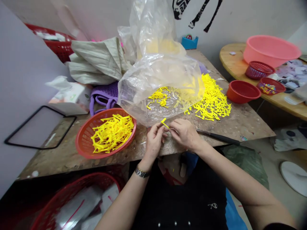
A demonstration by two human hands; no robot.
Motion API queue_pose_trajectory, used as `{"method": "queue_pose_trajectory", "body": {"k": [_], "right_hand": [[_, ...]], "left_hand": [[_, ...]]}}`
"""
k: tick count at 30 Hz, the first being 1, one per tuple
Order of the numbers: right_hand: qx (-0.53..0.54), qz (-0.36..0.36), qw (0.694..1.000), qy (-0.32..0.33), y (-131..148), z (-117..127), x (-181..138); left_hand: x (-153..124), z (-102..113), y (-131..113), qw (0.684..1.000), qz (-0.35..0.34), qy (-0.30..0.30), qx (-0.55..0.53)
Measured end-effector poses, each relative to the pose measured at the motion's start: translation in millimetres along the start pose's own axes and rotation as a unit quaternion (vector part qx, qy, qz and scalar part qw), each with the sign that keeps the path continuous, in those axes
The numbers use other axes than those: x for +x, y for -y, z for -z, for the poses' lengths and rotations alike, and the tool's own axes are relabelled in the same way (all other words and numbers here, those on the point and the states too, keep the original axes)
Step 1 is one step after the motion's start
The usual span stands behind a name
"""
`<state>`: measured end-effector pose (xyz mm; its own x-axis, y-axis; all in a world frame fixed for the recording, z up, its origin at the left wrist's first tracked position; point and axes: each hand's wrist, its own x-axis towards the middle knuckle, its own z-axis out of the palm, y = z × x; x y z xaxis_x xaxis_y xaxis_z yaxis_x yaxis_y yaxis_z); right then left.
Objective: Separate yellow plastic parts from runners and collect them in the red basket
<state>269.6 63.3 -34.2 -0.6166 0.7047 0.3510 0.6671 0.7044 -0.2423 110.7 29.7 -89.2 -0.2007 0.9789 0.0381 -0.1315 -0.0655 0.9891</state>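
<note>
Near the front edge of the worktable, my left hand (155, 137) and my right hand (183, 132) pinch a small yellow plastic piece (165, 123) between them. It is a thin stick with a short crosspiece at its upper end. Just beyond the hands lies an open clear plastic bag (139, 86), with some yellow pieces (160, 96) in its mouth. To the left, an orange-red basket (82, 147) holds a heap of similar yellow pieces (112, 132). Another loose pile of yellow pieces (212, 100) spreads over the table at the right, partly behind the bag.
A black-handled tool (220, 137) lies right of my hand. Behind the basket are a tissue box (74, 99), purple mesh cloth (105, 94) and grey fabric (98, 59). A red bowl (242, 92) sits at the right; below the table's left side is a red basket (79, 182).
</note>
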Motion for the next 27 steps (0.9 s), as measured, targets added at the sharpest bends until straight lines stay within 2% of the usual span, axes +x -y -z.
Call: {"method": "queue_pose_trajectory", "body": {"k": [4, 7, 12, 18, 22, 27], "right_hand": [[-0.055, 0.012, 0.998, 0.006, 12, 4, -12], [-0.065, 0.014, 0.998, 0.016, 17, 5, -18], [-0.062, 0.011, 0.998, 0.020, 19, 1, -30], [-0.013, -0.038, 0.999, 0.025, 20, 2, -46], [0.049, -0.086, 0.995, -0.021, 3, 11, -56], [0.035, -0.178, 0.980, -0.080, -48, 22, -58]], "left_hand": [[-2, -1, -4, 0.999, 0.010, 0.035, -0.013], [-5, -3, -7, 0.999, 0.019, 0.040, -0.025], [-9, -7, -10, 0.999, 0.016, 0.031, -0.032], [-13, -14, -14, 0.998, 0.033, 0.048, -0.007], [-13, -17, -14, 0.998, 0.034, 0.046, -0.004], [-13, -20, -12, 0.998, 0.042, 0.051, 0.011]]}}
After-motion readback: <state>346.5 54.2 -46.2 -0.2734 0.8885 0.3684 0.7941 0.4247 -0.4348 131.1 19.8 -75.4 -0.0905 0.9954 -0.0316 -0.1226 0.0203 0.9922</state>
